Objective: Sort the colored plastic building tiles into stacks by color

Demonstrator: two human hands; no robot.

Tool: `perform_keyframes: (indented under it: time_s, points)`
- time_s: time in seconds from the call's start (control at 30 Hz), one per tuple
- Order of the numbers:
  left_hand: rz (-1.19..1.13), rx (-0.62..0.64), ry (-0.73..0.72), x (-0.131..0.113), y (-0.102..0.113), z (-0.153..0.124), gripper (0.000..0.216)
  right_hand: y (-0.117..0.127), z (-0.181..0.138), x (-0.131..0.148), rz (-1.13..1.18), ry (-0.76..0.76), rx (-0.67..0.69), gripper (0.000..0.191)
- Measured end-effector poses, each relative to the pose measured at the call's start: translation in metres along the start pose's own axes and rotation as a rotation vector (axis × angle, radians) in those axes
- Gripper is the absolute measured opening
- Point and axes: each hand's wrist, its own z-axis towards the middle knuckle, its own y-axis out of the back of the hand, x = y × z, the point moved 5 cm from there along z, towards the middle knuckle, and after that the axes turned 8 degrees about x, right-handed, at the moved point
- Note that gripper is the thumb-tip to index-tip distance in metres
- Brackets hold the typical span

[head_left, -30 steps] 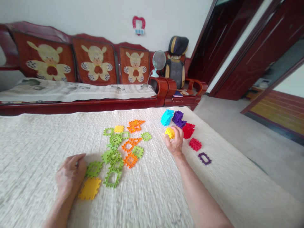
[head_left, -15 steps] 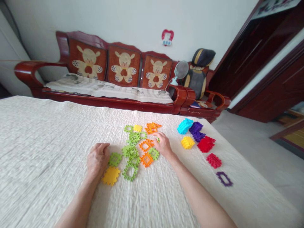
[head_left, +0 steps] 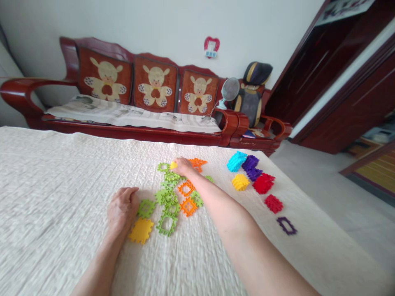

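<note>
My right hand [head_left: 182,167] reaches to the far side of the pile, its fingers closed on a small yellow interlocking tile [head_left: 173,165]. Just left of that is a green tile frame [head_left: 163,167]. My left hand [head_left: 121,209] rests on the cloth with its fingers curled in and pressed together; its palm is hidden, and nothing shows in it. By its fingers lie a green tile [head_left: 146,209] and a larger yellow square tile [head_left: 141,230]. Several green tiles [head_left: 167,224] overlap in the middle, beside orange tile frames [head_left: 188,206]. More orange pieces [head_left: 197,163] lie beyond my right wrist.
Sorted stacks stand on the right: light blue [head_left: 237,161], purple [head_left: 251,163], yellow [head_left: 240,182], red [head_left: 263,183] and a smaller red one [head_left: 273,203]. A purple frame [head_left: 286,225] lies nearer the right edge. A wooden sofa [head_left: 129,127] stands behind the table.
My right hand has moved left from beside the orange tile frames and closed on the small yellow tile. My left hand stays by the green tile. The view has shifted slightly right.
</note>
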Motion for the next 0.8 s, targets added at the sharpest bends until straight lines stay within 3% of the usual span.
perform_keyframes:
  time_s: [0.07, 0.17, 0.33, 0.43, 0.53, 0.8]
  points:
    - [-0.001, 0.001, 0.004, 0.001, 0.000, 0.000, 0.039, 0.006, -0.006, -0.001, 0.012, -0.002, -0.069, 0.036]
    - [0.000, 0.022, 0.016, 0.002, 0.000, 0.002, 0.038, 0.016, -0.031, -0.008, 0.112, 0.075, -0.305, 0.042]
    - [0.013, 0.075, 0.050, 0.000, 0.001, 0.003, 0.037, 0.005, -0.120, -0.052, 0.269, 0.254, -0.565, 0.041]
    - [0.014, 0.086, 0.062, -0.001, 0.003, 0.002, 0.034, -0.011, -0.178, -0.090, 0.283, 0.211, -0.609, 0.039]
    - [0.014, 0.086, 0.040, -0.001, 0.004, 0.002, 0.031, -0.026, -0.214, -0.115, 0.265, 0.155, -0.613, 0.037]
    - [0.088, 0.164, 0.090, 0.009, 0.000, 0.007, 0.044, -0.036, -0.217, -0.115, 0.198, 0.139, -0.538, 0.037]
